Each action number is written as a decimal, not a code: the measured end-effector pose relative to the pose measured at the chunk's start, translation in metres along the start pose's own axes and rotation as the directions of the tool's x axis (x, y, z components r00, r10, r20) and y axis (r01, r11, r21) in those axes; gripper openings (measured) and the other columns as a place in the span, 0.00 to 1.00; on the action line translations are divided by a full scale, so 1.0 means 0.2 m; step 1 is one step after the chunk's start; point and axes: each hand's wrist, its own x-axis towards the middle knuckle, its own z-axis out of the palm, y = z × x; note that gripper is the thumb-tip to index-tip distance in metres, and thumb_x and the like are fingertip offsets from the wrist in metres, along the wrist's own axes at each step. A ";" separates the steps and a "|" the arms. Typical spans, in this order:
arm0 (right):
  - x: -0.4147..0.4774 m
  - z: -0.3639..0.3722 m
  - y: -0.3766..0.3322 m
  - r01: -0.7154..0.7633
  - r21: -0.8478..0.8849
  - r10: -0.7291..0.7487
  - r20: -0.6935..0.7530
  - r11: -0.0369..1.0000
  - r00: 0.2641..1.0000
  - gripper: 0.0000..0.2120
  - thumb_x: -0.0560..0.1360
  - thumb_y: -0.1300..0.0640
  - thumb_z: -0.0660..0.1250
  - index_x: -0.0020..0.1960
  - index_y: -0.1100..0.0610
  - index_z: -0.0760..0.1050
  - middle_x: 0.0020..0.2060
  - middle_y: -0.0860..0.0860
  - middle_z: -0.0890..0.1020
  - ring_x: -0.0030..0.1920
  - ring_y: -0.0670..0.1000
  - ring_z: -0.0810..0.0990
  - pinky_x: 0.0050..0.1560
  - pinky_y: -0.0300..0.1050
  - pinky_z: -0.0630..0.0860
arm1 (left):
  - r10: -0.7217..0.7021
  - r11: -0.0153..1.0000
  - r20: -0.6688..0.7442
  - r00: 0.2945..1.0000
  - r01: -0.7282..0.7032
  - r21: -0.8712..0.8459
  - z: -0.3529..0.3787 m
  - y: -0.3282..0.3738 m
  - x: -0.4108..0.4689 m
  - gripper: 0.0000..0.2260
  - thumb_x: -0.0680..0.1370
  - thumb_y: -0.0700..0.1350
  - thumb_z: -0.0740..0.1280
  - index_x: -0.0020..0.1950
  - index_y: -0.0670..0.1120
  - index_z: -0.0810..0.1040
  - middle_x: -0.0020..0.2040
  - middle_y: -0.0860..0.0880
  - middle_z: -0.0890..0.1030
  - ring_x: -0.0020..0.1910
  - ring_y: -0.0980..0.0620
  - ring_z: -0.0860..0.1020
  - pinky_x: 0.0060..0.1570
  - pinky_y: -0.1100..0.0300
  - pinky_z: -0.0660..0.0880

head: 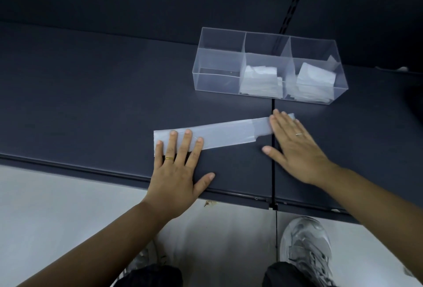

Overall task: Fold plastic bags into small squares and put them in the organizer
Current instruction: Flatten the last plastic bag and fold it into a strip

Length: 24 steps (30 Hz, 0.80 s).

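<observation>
A translucent plastic bag, folded into a long narrow strip, lies flat on the dark shelf. My left hand presses its left end with straight, spread fingers. At the strip's right end my right hand lies flat, fingers straight, covering that end. Behind the strip stands the clear organizer with three compartments. The left one holds nothing I can see. Folded bags fill the middle one, and more folded bags sit in the right one.
A seam splits the shelf surface just left of my right hand. The shelf's front edge runs below my hands, with pale floor beneath. My shoes show at the bottom. A dark back panel rises behind the organizer.
</observation>
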 end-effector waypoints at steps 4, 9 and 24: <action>-0.03 -0.03 0.13 -0.074 0.221 0.090 -0.063 0.973 0.994 0.37 0.76 0.37 0.40 0.79 0.56 0.47 0.78 0.48 0.47 0.77 0.46 0.44 0.76 0.44 0.41 | 0.001 1.000 -0.003 1.000 -0.001 -0.003 0.00 0.00 0.00 0.35 0.78 0.67 0.42 0.78 0.46 0.56 0.78 0.43 0.56 0.77 0.37 0.51 0.71 0.35 0.54; 0.10 -0.10 0.18 -0.115 0.413 0.243 -0.272 0.904 0.931 0.17 0.78 0.52 0.65 0.65 0.54 0.73 0.59 0.51 0.73 0.63 0.54 0.68 0.64 0.48 0.61 | -0.001 1.000 0.010 1.000 0.002 -0.007 -0.01 0.00 0.00 0.36 0.78 0.67 0.41 0.78 0.46 0.56 0.78 0.43 0.55 0.77 0.38 0.51 0.71 0.35 0.54; -0.28 -0.21 0.04 -0.357 0.932 0.278 0.329 0.058 0.903 0.09 0.72 0.68 0.69 0.51 0.61 0.73 0.30 0.54 0.80 0.28 0.47 0.76 0.28 0.38 0.73 | 0.270 0.938 -0.099 0.958 -0.285 -0.196 -0.11 0.00 0.13 0.41 0.72 0.71 0.52 0.77 0.46 0.58 0.79 0.49 0.49 0.78 0.51 0.42 0.75 0.48 0.41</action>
